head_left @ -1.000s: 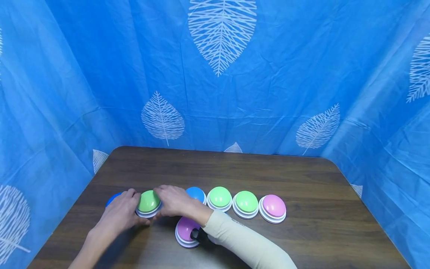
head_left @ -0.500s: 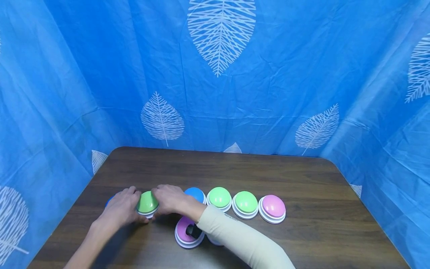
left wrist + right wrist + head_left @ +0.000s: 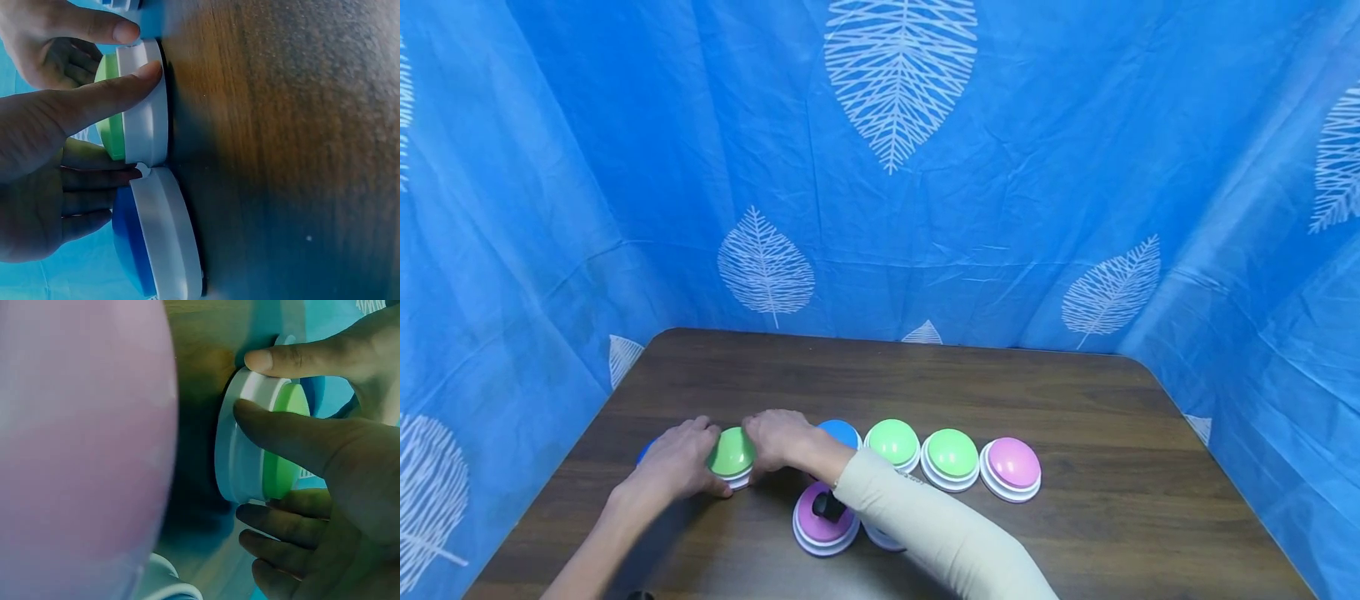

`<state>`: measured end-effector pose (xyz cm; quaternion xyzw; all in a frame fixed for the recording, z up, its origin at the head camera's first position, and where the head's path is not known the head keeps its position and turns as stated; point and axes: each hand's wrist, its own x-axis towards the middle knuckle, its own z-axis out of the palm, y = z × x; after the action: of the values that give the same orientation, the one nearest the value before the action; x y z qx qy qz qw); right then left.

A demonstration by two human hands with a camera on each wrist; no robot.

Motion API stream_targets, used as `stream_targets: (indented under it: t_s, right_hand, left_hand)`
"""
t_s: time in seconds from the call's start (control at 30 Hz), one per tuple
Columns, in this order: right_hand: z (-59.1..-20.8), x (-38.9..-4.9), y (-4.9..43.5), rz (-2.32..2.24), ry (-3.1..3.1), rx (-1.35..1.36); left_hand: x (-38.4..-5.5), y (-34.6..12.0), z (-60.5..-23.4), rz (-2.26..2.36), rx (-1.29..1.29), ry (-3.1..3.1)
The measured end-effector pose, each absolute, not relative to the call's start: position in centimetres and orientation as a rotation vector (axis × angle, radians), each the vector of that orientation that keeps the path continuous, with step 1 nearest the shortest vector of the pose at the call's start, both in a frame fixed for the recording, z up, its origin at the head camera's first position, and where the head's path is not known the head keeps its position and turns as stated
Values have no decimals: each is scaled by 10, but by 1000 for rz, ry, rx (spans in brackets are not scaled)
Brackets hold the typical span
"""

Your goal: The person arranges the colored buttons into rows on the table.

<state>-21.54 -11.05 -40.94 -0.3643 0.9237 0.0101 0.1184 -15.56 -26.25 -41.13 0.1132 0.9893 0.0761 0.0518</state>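
Observation:
A green-domed push button (image 3: 733, 450) with a white base stands on the wooden table at left, between both hands. My left hand (image 3: 673, 462) grips it from the left; in the left wrist view its thumb (image 3: 119, 94) lies on the white base and its fingers reach behind. From the other side my right hand (image 3: 782, 442) holds the same button, its thumb (image 3: 275, 428) on the base and its fingers around the far edge. Tight against the green button, a blue-domed button (image 3: 134, 240) touches the left fingers and is mostly hidden by that hand in the head view.
Rightward in a row sit another blue button (image 3: 841, 432), two green ones (image 3: 892, 442) and a pink one (image 3: 1013, 462). Nearer the front is a purple button (image 3: 820, 521), partly under a black wrist device (image 3: 829, 506). A white base (image 3: 882, 536) peeks from beneath the right sleeve (image 3: 925, 517).
Both hands drew slightly closer around the green button, then the right eased back a little. The right forearm shifted slightly, exposing more of the white base beside the purple button.

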Motion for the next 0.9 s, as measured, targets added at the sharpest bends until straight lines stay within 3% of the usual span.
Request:
stream_targets:
  t_s: [0.9]
  right_hand:
    - [-397, -223, -96, -336, 2590, -1242]
  left_hand:
    - [-146, -271, -395, 512, 288, 3030]
